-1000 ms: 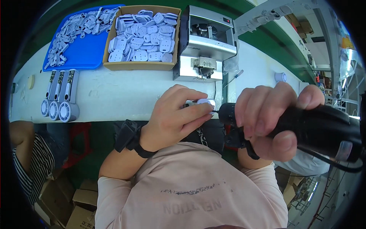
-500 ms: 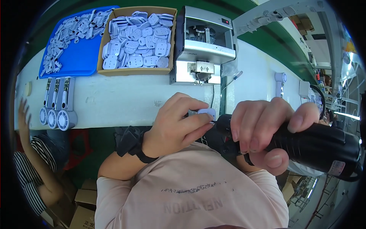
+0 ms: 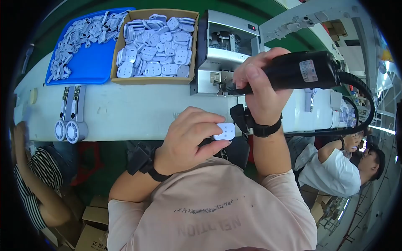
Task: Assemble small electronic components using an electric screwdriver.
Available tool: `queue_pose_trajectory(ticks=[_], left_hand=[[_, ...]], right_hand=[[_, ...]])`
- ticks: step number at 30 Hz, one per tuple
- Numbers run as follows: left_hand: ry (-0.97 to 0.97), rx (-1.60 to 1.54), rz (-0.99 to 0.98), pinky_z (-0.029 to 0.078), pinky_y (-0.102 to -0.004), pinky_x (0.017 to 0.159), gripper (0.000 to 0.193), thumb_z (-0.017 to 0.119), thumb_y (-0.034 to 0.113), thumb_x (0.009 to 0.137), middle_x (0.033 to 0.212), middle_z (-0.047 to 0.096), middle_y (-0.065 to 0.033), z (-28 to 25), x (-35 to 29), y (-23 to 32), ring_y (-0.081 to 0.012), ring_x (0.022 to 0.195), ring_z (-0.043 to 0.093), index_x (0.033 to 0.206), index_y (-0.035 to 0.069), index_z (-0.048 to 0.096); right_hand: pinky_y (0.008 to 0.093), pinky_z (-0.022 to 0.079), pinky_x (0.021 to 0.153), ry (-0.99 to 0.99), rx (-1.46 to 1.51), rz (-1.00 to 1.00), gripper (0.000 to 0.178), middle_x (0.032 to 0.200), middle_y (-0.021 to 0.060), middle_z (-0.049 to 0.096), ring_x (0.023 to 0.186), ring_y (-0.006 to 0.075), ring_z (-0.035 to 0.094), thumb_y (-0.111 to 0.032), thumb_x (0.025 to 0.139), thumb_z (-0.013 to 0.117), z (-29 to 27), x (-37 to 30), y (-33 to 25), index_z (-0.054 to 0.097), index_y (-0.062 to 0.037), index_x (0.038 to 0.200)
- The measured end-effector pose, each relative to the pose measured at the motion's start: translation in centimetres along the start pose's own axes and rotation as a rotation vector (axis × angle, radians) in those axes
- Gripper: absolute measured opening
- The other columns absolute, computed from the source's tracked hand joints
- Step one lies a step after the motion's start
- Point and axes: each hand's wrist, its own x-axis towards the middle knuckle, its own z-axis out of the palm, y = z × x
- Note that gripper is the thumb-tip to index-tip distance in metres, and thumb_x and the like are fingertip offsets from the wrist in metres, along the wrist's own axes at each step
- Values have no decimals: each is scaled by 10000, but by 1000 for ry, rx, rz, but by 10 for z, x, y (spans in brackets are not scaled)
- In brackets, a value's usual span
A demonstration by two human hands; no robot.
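Observation:
A small white plastic plate (image 3: pixel 228 132) with several holes is pinched between the thumb and fingers of my left hand (image 3: pixel 184 138), just off the table's near edge. My right hand (image 3: pixel 266 81) grips a black electric screwdriver (image 3: pixel 289 72) with a thick cable. Its tip end reaches the front of the silver screw feeder (image 3: pixel 232 56); the fingers and tool hide whether it touches the outlet there. Behind the table's middle, a cardboard box (image 3: pixel 155 81) holds many similar white plates. Left of it, a blue tray (image 3: pixel 94 62) holds many slim white plastic parts.
Two white handheld fans (image 3: pixel 76 131) with bared inner parts lie at the table's left. Another white fan (image 3: pixel 310 99) lies to the right. A co-worker in a striped top (image 3: pixel 48 167) sits left, one in a white shirt (image 3: pixel 335 173) right. The screwdriver's cable (image 3: pixel 368 100) loops down at right.
My right hand has swung the screwdriver up and away from the white plate to the screw feeder. My left hand keeps the plate. One of three fans at left is gone from its row.

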Motion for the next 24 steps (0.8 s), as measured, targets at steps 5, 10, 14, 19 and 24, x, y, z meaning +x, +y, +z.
queue_pose_trajectory(ticks=[5, 10, 14, 19, 24], left_hand=[[26, -32, 25, 552, -418, 795, 438, 927, 103, 765, 1156, 741, -113, 2, 4, 0, -336, 942, 673, 1107, 82, 654], [25, -31, -2, 550, -414, 801, 441, 925, 92, 763, 1153, 742, -107, 0, 2, -1, -331, 942, 673, 1114, 81, 658], [27, -26, -3, 548, -411, 804, 447, 926, 89, 760, 1157, 744, -103, 3, 1, 1, -327, 945, 675, 1119, 80, 661], [36, 9, 12, 546, -407, 808, 455, 926, 85, 755, 1156, 746, -97, 0, -3, 3, -322, 955, 680, 1126, 79, 663], [35, 28, -1, 544, -403, 817, 466, 922, 75, 756, 1151, 746, -96, 0, -2, 4, -319, 961, 682, 1146, 78, 668]], right_hand=[[383, 515, 616, -93, -23, 168, 372, 788, 104, 611, 618, 220, 581, 70, 919, 617, -6, -6, -4, 493, -45, 1250], [386, 517, 608, -56, 131, -80, 365, 809, 118, 619, 610, 219, 577, 80, 923, 612, -9, -12, -35, 498, -46, 1246], [386, 520, 604, -44, 138, -176, 350, 831, 120, 628, 605, 222, 580, 77, 933, 621, -8, 0, -30, 504, -47, 1238], [372, 529, 614, 44, 18, -57, 353, 848, 105, 640, 624, 220, 611, 71, 933, 659, 4, 0, -3, 506, -44, 1230], [352, 534, 622, -10, -42, 61, 394, 852, 96, 654, 642, 217, 636, 95, 910, 684, 7, 0, -7, 508, -38, 1236]])
